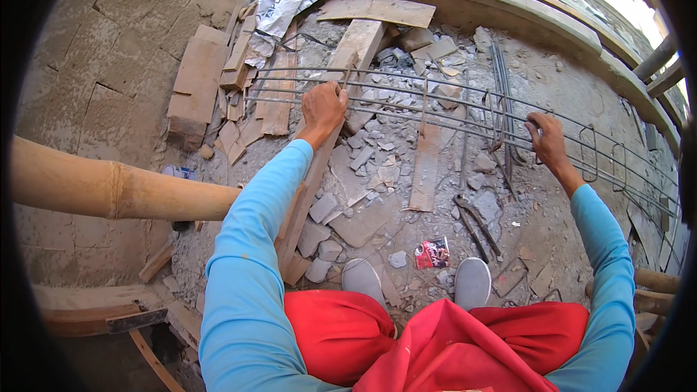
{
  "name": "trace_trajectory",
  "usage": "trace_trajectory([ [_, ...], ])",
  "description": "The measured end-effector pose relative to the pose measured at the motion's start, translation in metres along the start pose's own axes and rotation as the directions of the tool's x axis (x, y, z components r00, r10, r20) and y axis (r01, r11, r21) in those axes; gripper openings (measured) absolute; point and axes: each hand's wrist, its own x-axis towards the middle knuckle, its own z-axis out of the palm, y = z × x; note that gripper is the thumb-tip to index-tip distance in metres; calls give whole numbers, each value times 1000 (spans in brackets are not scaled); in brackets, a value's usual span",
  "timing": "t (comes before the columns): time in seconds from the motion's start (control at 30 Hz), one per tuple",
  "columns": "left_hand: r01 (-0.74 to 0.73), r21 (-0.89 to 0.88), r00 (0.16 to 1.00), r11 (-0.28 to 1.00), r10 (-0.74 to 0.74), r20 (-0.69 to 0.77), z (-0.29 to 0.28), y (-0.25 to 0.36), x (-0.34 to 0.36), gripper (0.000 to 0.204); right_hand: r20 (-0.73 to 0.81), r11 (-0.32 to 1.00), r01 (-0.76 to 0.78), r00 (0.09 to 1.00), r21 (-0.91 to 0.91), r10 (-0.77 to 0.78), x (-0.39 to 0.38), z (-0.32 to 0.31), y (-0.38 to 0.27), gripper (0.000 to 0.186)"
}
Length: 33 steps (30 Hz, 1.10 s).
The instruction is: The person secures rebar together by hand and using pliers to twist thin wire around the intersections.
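Note:
Long thin steel rebars (pixel 435 112) run side by side from left to right in front of me, with bent rebar stirrups (pixel 589 151) around them toward the right. My left hand (pixel 324 107) is closed around the bars near their left end, beside an upright stirrup. Farther right, my right hand (pixel 546 135) has its fingers curled at the bars, the thumb and forefinger bent together; exactly what lies between them is partly hidden. Long-handled pincers (pixel 475 223) lie on the ground between my feet and the bars.
Broken concrete rubble (pixel 370 167) covers the ground. A wooden beam (pixel 319 189) runs under the bars, and a plank piece (pixel 425 167) lies near it. More loose rebars (pixel 501 94) rest beneath. A bamboo pole (pixel 131 189) juts in from the left. A red packet (pixel 432 253) lies by my shoes.

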Motion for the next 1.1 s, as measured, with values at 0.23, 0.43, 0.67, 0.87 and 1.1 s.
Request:
trace_trajectory([
  [0.23,14,6,1000,1000,-14,20,-1,3,0,24,2,1000,-4,1000,-4,4,0,-2,-3,19],
  [0.43,-20,15,1000,1000,20,21,-1,1,1,25,5,1000,-14,1000,-7,14,0,-1,-2,19],
  [0.67,22,21,997,1000,-24,68,-4,3,3,24,8,1000,-17,1000,-7,18,-1,0,-2,20],
  [0.87,-189,-53,982,981,190,18,-8,10,-8,20,21,1000,24,1000,-10,-24,2,-12,-7,20],
  [1.1,-530,26,848,848,529,39,-8,20,-38,24,130,990,143,982,-21,-139,-5,-44,-34,24],
])
